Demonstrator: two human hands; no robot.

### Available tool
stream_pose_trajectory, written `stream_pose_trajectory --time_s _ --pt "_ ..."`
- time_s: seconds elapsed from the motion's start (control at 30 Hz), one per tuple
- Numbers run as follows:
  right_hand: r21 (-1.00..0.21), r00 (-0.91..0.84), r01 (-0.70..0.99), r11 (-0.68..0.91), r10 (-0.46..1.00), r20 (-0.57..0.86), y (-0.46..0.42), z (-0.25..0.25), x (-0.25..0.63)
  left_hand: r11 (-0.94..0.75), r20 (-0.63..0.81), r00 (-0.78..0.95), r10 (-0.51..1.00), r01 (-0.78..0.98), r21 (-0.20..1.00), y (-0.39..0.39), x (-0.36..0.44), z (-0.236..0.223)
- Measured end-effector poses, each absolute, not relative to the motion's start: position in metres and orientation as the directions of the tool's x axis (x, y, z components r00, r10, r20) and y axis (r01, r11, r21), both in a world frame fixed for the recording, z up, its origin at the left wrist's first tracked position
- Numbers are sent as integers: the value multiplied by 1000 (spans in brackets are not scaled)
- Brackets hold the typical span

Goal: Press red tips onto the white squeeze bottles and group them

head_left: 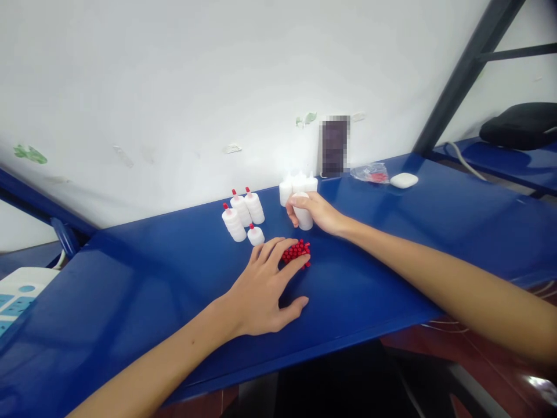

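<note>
Right hand (321, 210) is wrapped round a white bottle (306, 220). Left hand (264, 285) is just splayed over some red caps (297, 250).

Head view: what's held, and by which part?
Right hand holds a white bottle around its upper part; left hand, spread at red caps, grips none visibly.

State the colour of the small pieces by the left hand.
The small pieces are red: head view.

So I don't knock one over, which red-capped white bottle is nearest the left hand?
The short-looking red-capped bottle, right beside the left hand. The other three red-capped bottles stand farther off and show more of their white bodies.
</note>
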State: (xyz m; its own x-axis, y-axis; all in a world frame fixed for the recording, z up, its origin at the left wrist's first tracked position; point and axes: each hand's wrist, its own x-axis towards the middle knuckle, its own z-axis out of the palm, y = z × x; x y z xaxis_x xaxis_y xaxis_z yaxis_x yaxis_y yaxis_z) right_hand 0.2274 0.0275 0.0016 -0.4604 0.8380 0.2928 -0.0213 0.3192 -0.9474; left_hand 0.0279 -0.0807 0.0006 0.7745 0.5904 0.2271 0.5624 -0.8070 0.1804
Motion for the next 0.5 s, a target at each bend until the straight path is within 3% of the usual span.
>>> stream_pose_trajectory --time_s 0.37,0.5 --pt "-949 -463 -24 314 838 289 29 0 228 -824 161 808 567 554 120 -78 27 -1" --pt "-950 -467 -27 310 836 286 29 0 227 -826 171 809 563 542 157 -77 28 -1"
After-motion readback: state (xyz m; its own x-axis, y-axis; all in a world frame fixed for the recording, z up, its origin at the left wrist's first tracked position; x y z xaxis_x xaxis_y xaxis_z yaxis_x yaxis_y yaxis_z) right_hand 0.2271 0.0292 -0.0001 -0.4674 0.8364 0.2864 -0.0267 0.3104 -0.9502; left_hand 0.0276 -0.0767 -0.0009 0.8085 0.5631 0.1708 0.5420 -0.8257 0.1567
